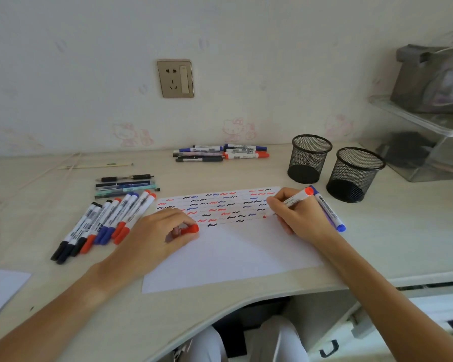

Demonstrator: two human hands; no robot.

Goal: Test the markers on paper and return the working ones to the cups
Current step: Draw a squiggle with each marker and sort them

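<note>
Hands [165, 231] over squiggled paper [228, 257]; marker [294, 200] labels seemingly illegible

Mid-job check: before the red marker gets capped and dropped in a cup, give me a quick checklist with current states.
1. Marker held: ok. The right hand grips the red marker, tip on the paper.
2. Cap at hand: ok. The left hand pinches the red cap.
3. Test mark made: cannot tell. The tip touches the sheet, but the fresh stroke is hidden by the fingers.
4. Cups reachable: ok. Both mesh cups stand upright just beyond the right hand.
5. Cups have room: ok. Both look empty.
6. Path: not ok. A blue marker lies between the hand and the cups.
</note>
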